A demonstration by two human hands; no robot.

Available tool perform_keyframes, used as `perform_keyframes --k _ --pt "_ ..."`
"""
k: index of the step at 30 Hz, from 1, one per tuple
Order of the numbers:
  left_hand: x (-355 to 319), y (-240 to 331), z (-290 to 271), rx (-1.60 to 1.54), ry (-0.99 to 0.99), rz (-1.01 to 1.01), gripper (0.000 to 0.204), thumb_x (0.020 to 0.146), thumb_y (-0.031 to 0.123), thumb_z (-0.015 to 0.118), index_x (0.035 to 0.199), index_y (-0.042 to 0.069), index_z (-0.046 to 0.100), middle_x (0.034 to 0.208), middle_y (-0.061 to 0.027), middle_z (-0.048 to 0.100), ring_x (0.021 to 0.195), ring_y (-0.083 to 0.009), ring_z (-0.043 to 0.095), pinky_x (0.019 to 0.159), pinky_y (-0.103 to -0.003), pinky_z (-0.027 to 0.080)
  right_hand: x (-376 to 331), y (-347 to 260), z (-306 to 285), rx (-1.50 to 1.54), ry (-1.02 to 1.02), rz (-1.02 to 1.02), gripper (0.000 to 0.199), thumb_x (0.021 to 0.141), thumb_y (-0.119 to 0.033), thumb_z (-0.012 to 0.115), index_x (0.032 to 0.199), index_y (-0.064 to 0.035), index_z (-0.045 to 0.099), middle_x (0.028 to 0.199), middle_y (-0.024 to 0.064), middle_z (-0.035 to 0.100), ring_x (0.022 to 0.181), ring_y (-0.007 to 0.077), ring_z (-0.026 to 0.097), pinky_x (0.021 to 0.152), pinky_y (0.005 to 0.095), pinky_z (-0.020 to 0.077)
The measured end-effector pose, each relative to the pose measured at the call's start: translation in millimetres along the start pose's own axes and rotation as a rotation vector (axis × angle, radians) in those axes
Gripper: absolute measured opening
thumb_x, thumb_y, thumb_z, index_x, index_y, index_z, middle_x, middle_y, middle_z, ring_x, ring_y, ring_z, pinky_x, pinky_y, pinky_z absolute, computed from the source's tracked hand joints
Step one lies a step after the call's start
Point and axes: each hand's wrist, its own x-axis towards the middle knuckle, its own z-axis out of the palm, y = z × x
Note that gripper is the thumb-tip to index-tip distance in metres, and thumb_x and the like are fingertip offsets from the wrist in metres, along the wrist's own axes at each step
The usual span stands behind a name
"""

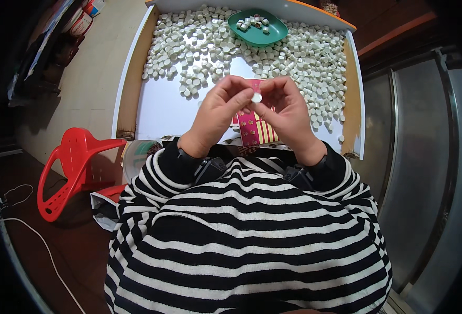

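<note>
Between my two hands, over the near middle of a white tray-like table (pixel 155 112), is one small round white cap (pixel 256 98). My left hand (pixel 215 115) pinches it from the left with thumb and fingertips. From the other side, my right hand (pixel 289 112) has its thumb at the cap and its fingers curled behind. Below the hands lies a pink and gold printed sheet (pixel 248 131) with pale yellow strips, partly hidden by my right hand. Many similar white caps (pixel 189 44) spread over the table's far half and right side.
A green dish (pixel 262 40) with several caps, some brownish, rests among the loose caps at the back. Raised wooden sides (pixel 143 57) border the table. A red plastic chair (pixel 76 157) stands at the left, and grey metal panels (pixel 419 120) rise at the right.
</note>
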Motion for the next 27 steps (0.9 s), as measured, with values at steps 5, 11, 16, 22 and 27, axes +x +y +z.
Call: perform_keyframes --k 5,11,16,22,27 --pt "-5 4 -7 0.133 -0.094 -0.134 0.013 0.088 0.009 0.062 0.098 0.002 0.057 0.087 -0.0026 0.061 0.077 -0.0082 0.056 0.070 -0.022 0.047 -9 6 -1 -0.266 -0.117 -0.084 0.025 0.083 0.006 0.061 0.104 -0.0019 0.050 0.097 0.0055 0.058 0.088 0.0104 0.058 0.078 0.0231 0.0470" --pt "-20 -8 -54 0.391 0.233 0.121 0.010 0.087 0.008 0.062 0.094 0.001 0.059 0.081 -0.0030 0.062 0.071 -0.0089 0.057 0.065 -0.022 0.047 -6 14 -24 -0.495 -0.067 -0.140 0.019 0.085 0.004 0.061 0.101 -0.0010 0.054 0.096 0.0035 0.057 0.084 0.0085 0.057 0.075 0.0211 0.0461" --pt "-38 -16 -101 1.004 0.458 0.178 0.010 0.084 0.003 0.061 0.093 -0.001 0.061 0.082 -0.0080 0.062 0.070 -0.0159 0.060 0.065 -0.025 0.048 1 24 -39 -0.765 0.049 0.012 0.019 0.081 -0.003 0.063 0.100 -0.0028 0.057 0.098 0.0064 0.058 0.087 0.0146 0.057 0.074 0.0254 0.0459" --pt "-43 -19 -96 1.177 0.350 0.224 0.013 0.083 0.003 0.060 0.096 0.000 0.061 0.089 -0.0077 0.057 0.070 -0.0141 0.055 0.065 -0.025 0.046 8 28 -34 -1.319 -0.167 -0.348 0.033 0.068 -0.010 0.069 0.099 -0.0051 0.059 0.099 0.0114 0.055 0.091 0.0282 0.054 0.081 0.0359 0.0437" --pt "-40 -16 -93 1.111 0.364 0.201 0.017 0.081 0.003 0.061 0.098 0.000 0.060 0.096 -0.0130 0.056 0.072 -0.0215 0.057 0.065 -0.030 0.048 14 27 -38 -1.375 -0.169 -0.362 0.037 0.065 -0.011 0.069 0.100 -0.0049 0.058 0.095 0.0109 0.056 0.091 0.0319 0.054 0.085 0.0379 0.0419"
